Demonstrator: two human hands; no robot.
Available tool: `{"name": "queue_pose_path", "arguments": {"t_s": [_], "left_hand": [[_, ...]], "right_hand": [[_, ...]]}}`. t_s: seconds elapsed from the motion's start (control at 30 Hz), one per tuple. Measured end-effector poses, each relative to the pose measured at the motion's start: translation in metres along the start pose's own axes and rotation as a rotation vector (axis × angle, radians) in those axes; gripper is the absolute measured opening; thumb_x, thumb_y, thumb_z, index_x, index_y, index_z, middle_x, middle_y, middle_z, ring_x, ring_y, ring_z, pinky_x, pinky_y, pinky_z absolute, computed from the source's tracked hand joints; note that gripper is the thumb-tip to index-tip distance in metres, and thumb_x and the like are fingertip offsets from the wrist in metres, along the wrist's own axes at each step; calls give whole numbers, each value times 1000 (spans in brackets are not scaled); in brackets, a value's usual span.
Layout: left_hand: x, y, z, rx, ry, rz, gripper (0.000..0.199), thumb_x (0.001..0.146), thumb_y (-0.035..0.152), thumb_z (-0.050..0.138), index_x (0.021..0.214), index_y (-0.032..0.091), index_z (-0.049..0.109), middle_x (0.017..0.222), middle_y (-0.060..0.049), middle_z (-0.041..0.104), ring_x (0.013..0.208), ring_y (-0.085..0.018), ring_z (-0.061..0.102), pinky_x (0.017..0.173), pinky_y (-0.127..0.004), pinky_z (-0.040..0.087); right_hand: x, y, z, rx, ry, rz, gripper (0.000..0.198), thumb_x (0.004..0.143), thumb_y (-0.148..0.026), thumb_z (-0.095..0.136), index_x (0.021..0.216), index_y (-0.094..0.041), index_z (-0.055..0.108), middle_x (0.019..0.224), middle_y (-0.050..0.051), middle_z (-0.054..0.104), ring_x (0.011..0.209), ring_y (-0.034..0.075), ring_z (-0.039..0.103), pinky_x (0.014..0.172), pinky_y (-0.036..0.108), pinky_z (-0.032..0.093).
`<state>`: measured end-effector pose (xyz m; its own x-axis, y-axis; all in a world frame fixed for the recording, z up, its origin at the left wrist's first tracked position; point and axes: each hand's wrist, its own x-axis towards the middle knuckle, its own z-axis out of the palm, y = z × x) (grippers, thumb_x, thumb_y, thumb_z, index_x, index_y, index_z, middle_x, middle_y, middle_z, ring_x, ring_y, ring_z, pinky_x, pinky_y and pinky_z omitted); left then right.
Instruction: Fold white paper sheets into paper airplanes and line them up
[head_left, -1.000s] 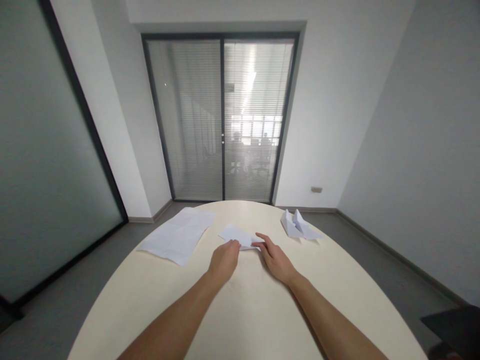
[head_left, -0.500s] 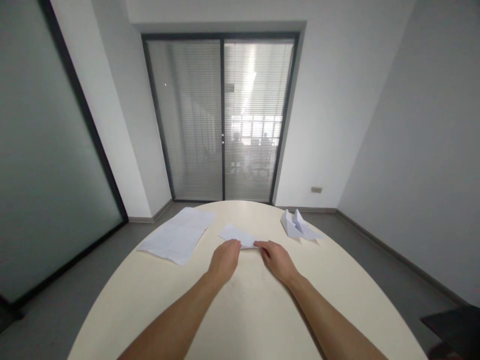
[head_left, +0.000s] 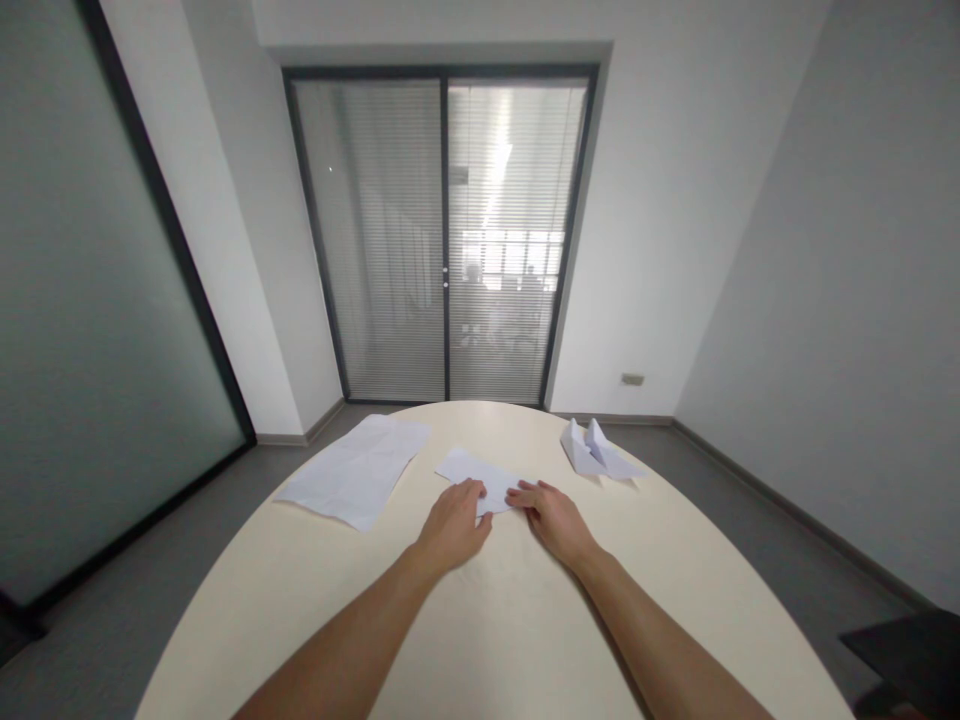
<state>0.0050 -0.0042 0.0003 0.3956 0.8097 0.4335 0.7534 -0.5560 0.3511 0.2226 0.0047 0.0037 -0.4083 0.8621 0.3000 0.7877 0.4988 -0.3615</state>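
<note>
A small piece of folded white paper (head_left: 496, 492) lies at the middle of the round table, partly covered by my fingers. My left hand (head_left: 454, 522) rests on its left side, fingers over the paper and thumb held apart near the front edge. On the right side, my right hand (head_left: 553, 518) lies with its fingers spread and the tips touching the paper. Neither hand is closed round anything. Some of the paper's near edge is hidden by the hands.
Flat white paper (head_left: 358, 470) lies on the left of the pale round table (head_left: 480, 640). Folded white paper shapes (head_left: 596, 452) stand at the right, near the table's far edge. A dark object (head_left: 911, 655) shows at the lower right, beside the table.
My left thumb has come away from the fingers, and my right fingers have spread on the paper. The paper's near part now reaches closer to me between the hands.
</note>
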Motion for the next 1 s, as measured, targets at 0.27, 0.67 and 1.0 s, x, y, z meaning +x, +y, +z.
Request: {"name": "queue_pose_path", "arguments": {"t_s": [0.27, 0.67, 1.0], "left_hand": [[-1, 0, -1, 58, -21, 43, 34, 91, 26, 54, 122, 19, 65, 133, -11, 61, 124, -27, 54, 109, -43, 40], [-1, 11, -13, 101, -52, 69, 42, 88, 33, 58, 128, 23, 61, 129, -9, 62, 126, -29, 50, 114, -53, 29], [-1, 12, -12, 125, -36, 71, 44, 87, 35, 59, 128, 21, 61, 134, -11, 60, 122, -30, 52, 111, -51, 32]], "right_hand": [[-1, -14, -6, -74, -12, 2, 47, 87, -8, 44, 120, -29, 70, 129, 2, 67, 133, 24, 51, 117, 52, 26], [-6, -34, -9, -63, -213, 34, 69, 100, -56, 28, 152, -11, 35, 159, 17, 27, 150, 28, 19, 121, 50, 15], [-6, -32, -6, -144, -155, 215, 76, 99, -59, 24, 153, -6, 30, 160, 20, 23, 150, 30, 16, 121, 53, 11]]}}
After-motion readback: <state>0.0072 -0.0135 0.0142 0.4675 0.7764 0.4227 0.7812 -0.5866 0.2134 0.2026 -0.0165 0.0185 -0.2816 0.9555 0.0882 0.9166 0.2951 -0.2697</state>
